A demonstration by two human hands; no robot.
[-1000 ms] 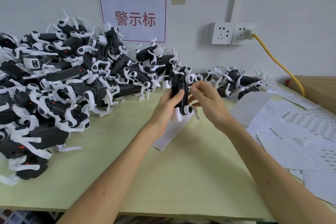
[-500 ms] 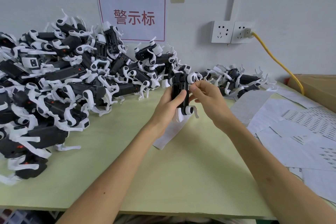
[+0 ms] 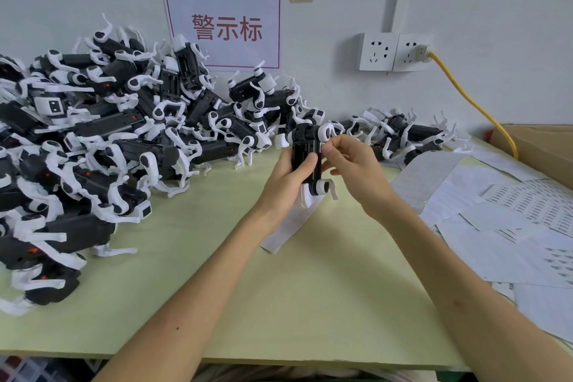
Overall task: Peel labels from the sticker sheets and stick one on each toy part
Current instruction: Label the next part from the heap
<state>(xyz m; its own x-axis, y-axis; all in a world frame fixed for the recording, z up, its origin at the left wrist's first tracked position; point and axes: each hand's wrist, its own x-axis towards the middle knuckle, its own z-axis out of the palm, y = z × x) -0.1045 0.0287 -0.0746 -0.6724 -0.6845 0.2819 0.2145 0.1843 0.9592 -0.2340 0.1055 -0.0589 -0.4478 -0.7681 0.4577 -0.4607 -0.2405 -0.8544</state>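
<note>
A black toy part with white legs stands upright above the table's middle, gripped by my left hand with the thumb across its front. A white paper strip hangs from under that hand down to the table. My right hand is at the part's upper right edge, thumb and forefinger pinching a small white label against it.
A large heap of black-and-white toy parts fills the left and back of the green table; a smaller group lies behind my right hand. Sticker sheets are strewn on the right. A cardboard box and yellow cable are far right.
Both hands and the toy part have stayed nearly in place. My right hand's fingertips have shifted slightly up along the part's right edge.
</note>
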